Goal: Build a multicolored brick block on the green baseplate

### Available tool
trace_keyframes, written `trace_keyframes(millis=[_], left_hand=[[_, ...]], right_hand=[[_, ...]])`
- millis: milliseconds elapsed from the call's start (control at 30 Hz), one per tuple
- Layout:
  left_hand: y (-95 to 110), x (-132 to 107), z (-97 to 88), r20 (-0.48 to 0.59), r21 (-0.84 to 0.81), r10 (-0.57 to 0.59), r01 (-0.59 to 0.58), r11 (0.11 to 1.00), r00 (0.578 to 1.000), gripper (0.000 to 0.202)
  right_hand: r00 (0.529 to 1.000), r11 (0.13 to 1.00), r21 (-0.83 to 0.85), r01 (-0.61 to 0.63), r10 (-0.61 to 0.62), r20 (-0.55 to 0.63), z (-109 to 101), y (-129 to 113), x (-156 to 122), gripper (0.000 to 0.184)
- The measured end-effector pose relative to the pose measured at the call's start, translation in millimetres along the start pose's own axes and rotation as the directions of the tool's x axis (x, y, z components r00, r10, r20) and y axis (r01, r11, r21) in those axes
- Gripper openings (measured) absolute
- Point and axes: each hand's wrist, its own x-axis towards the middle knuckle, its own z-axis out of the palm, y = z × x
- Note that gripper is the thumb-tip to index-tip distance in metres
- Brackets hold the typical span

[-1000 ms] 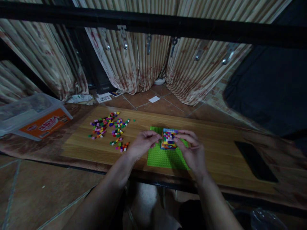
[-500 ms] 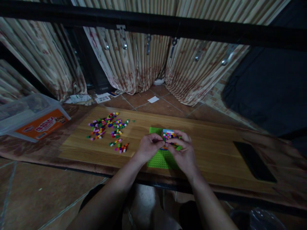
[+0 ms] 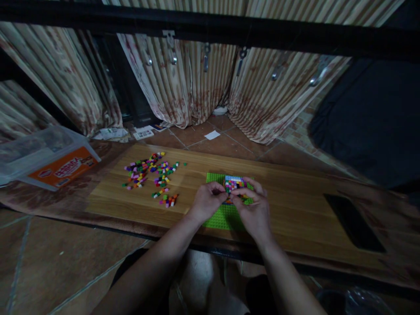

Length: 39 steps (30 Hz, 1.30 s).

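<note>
A green studded baseplate (image 3: 226, 218) lies on the wooden board, with a multicoloured block of toy bricks (image 3: 233, 182) built up on it. My left hand (image 3: 207, 199) comes in from the left, thumb and forefinger pinched together at the near side of the built bricks. From the right, my right hand (image 3: 253, 205) meets it, its thumb and forefinger also closed at the same spot and its other fingers curved over the right side of the bricks. Whatever lies between the fingertips is too small and dark to make out.
Loose coloured bricks (image 3: 160, 175) are scattered on the left of the wooden board (image 3: 295, 210). A clear plastic tub (image 3: 62, 162) with an orange label stands farther left. A dark flat slab (image 3: 354, 223) rests at the right end. Striped curtains (image 3: 197, 87) hang behind.
The whole view has shifted slightly, so most things appear a little farther right. Both hands stay pinched together over the built bricks, with hardly any movement.
</note>
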Motion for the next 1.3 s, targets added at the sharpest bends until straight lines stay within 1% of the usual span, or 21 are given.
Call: trace_keyframes(millis=[167,267,367,433,500,567,600,667,733,800,867,933,1000,1100,1200,1300], left_hand=[[-2.3,0.5,1.3,-0.006,0.024,0.006,-0.006,1.000,1.000,0.002],[-4.3,0.8,2.7,-0.018,0.056,0.025,-0.024,0.998,1.000,0.003],[-3.5,0.5,1.3,0.005,0.060,0.029,-0.029,0.998,1.000,0.004],[-0.7,0.5,-4.2,0.027,0.059,0.025,-0.026,0.998,0.999,0.004],[3.2,1.5,-15.6,0.032,0.077,0.024,-0.027,0.997,0.999,0.006],[7.1,3.8,-33.3,0.017,0.121,0.026,-0.028,0.992,1.000,0.007],[8.7,5.3,-44.3,0.006,0.151,0.028,-0.028,0.988,1.000,0.008],[11.1,8.1,-69.0,-0.023,0.245,0.041,-0.034,0.969,0.999,0.009],[12.6,9.8,-94.7,-0.075,0.368,0.084,-0.051,0.928,0.994,0.009],[13.7,9.5,-117.5,-0.103,0.526,0.101,-0.032,0.850,0.990,0.010],[14.6,7.5,-134.3,-0.110,0.650,0.059,0.027,0.760,0.992,0.011],[15.2,4.3,-143.2,-0.106,0.730,-0.012,0.086,0.678,0.994,0.012],[15.4,1.0,-144.2,-0.099,0.786,-0.077,0.125,0.605,0.992,0.010],[14.0,-2.7,-136.0,-0.113,0.845,-0.129,0.163,0.509,0.985,0.005],[11.6,-4.6,-125.6,-0.137,0.886,-0.138,0.183,0.425,0.981,0.008],[11.3,-5.0,-119.2,-0.142,0.911,-0.111,0.174,0.373,0.984,0.016]], right_hand=[[1.000,1.000,-0.021,0.008,-0.008,-0.007,1.7,0.1,-0.6,0.007],[1.000,0.999,-0.033,0.001,-0.002,-0.020,2.9,-1.9,-1.3,0.007],[1.000,0.998,-0.057,0.008,-0.009,-0.016,2.7,-3.3,-1.9,0.006],[1.000,0.997,-0.069,0.022,-0.023,-0.012,1.5,-2.0,-2.3,0.006],[0.999,0.997,-0.063,0.043,-0.043,0.002,-0.6,0.9,-2.9,0.007],[0.998,0.997,-0.045,0.064,-0.064,0.010,-3.4,3.1,-3.8,0.008],[0.997,0.997,-0.033,0.074,-0.074,-0.004,-4.9,3.3,-4.1,0.009],[0.993,0.996,-0.010,0.091,-0.092,-0.076,-7.8,1.0,-4.5,0.010],[0.979,0.994,0.013,0.110,-0.106,-0.172,-9.8,-4.2,-4.2,0.009],[0.968,0.992,0.024,0.120,-0.112,-0.223,-10.1,-9.8,-3.6,0.008],[0.961,0.991,0.026,0.134,-0.124,-0.248,-8.3,-13.8,-3.3,0.007],[0.952,0.988,0.019,0.154,-0.143,-0.269,-5.2,-15.4,-3.6,0.007],[0.945,0.985,0.003,0.171,-0.163,-0.283,-2.4,-15.5,-4.4,0.007],[0.944,0.982,-0.022,0.186,-0.185,-0.273,-0.4,-16.1,-5.7,0.006],[0.946,0.982,-0.021,0.188,-0.187,-0.265,-0.3,-18.7,-6.4,0.006],[0.946,0.987,0.001,0.161,-0.153,-0.285,-0.4,-20.0,-5.4,0.006]])
